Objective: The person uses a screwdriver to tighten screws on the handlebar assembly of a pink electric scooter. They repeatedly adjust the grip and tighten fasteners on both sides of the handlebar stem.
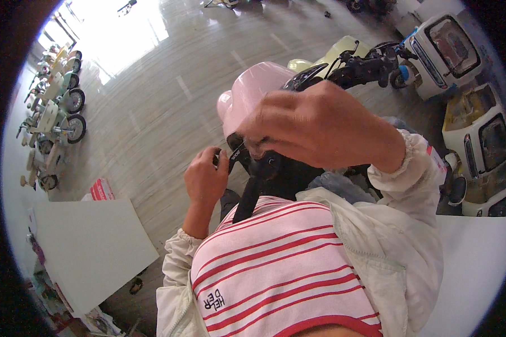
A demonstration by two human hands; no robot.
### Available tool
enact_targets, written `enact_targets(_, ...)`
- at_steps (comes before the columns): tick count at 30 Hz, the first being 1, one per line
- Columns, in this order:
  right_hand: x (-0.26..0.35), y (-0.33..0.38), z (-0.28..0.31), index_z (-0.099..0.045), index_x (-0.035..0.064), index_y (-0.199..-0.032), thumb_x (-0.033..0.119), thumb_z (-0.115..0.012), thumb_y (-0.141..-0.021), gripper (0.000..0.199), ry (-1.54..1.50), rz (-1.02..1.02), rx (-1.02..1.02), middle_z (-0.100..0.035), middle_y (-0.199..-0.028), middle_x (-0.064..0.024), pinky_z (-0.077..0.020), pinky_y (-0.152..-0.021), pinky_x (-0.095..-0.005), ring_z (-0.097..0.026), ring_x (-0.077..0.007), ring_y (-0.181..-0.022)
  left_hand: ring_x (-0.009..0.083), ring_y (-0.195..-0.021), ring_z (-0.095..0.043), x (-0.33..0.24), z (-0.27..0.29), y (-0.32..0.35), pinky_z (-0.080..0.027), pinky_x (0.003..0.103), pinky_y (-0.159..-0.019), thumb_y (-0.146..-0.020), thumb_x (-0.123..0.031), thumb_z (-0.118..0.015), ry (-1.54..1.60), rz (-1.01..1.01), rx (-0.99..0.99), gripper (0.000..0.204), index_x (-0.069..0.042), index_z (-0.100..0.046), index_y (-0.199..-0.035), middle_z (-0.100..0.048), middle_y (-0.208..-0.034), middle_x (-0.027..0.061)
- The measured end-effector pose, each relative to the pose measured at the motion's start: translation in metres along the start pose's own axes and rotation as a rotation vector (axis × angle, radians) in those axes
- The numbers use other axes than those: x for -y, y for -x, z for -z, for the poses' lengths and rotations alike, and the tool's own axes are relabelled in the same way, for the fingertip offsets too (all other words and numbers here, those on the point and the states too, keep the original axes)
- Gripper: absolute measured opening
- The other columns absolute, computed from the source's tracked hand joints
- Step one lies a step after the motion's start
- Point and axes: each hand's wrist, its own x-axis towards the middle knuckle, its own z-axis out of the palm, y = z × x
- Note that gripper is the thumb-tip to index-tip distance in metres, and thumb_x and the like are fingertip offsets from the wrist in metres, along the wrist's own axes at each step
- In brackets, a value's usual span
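Observation:
A pink scooter front [258,81] stands before me, with its black handlebar grip [248,199] pointing back toward my body. Beside the grip is a black brake lever [237,156]. My left hand [205,180] is at the lever's outer side, fingers bent and thumb close to them, around a small dark piece I cannot make out. Over the handlebar mount, my right hand [320,126] reaches across with its fingers curled downward and drawn together. Motion blurs those fingertips, and whatever is between them is hidden.
Pale small bikes [56,115] line the left wall. A white board [90,250] lies lower left, near a red-and-white box [102,190]. A pale yellow scooter [343,49] with black handlebars stands beyond the pink one. White vehicle body parts [444,50] are on the right.

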Motion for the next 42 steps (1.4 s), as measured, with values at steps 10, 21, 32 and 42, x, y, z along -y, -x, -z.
enact_targets(10,0.002,0.000,0.015,-0.059,0.0100,-0.114,0.027,-0.066,-0.087,0.032,-0.051,-0.085,-0.121,-0.065,-0.106,-0.0095,-0.0555,-0.066,-0.0434,-0.067,-0.0302,-0.087,0.0363,-0.080,-0.066,-0.001,0.002,-0.002,-0.051,0.045,-0.069,-0.091,-0.032,-0.059,-0.022,0.003,0.014,0.026,-0.008,-0.068,-0.093,-0.069,-0.088,0.0151)
enact_targets(21,0.004,-0.001,0.011,-0.062,0.0090,-0.101,0.027,-0.074,-0.079,0.031,0.007,-0.134,0.050,-0.064,-0.081,-0.0099,-0.0504,-0.054,-0.0395,-0.065,-0.0294,-0.067,0.0352,-0.080,-0.066,0.000,0.003,-0.001,-0.051,0.045,-0.070,-0.091,-0.032,-0.060,-0.008,-0.013,0.002,0.026,-0.008,-0.068,-0.092,-0.069,-0.088,0.0151)
enact_targets(32,0.003,-0.002,0.006,-0.062,0.0111,-0.102,0.036,-0.075,-0.077,0.038,-0.006,-0.008,-0.136,-0.062,-0.089,-0.0077,-0.0514,-0.055,-0.0391,-0.063,-0.0296,-0.065,0.0366,-0.080,-0.067,0.002,0.001,-0.002,-0.052,0.045,-0.070,-0.090,-0.032,-0.060,0.002,-0.016,0.006,0.026,-0.008,-0.069,-0.093,-0.069,-0.089,0.0158)
enact_targets(42,0.005,-0.001,0.025,-0.061,0.0125,-0.109,0.035,-0.071,-0.082,0.037,0.175,-0.253,0.044,-0.063,-0.091,-0.0088,-0.0532,-0.057,-0.0402,-0.065,-0.0303,-0.067,0.0351,-0.078,-0.067,0.001,0.001,0.000,-0.052,0.045,-0.068,-0.090,-0.030,-0.060,-0.004,0.006,-0.004,0.024,-0.008,-0.069,-0.091,-0.069,-0.087,0.0148)
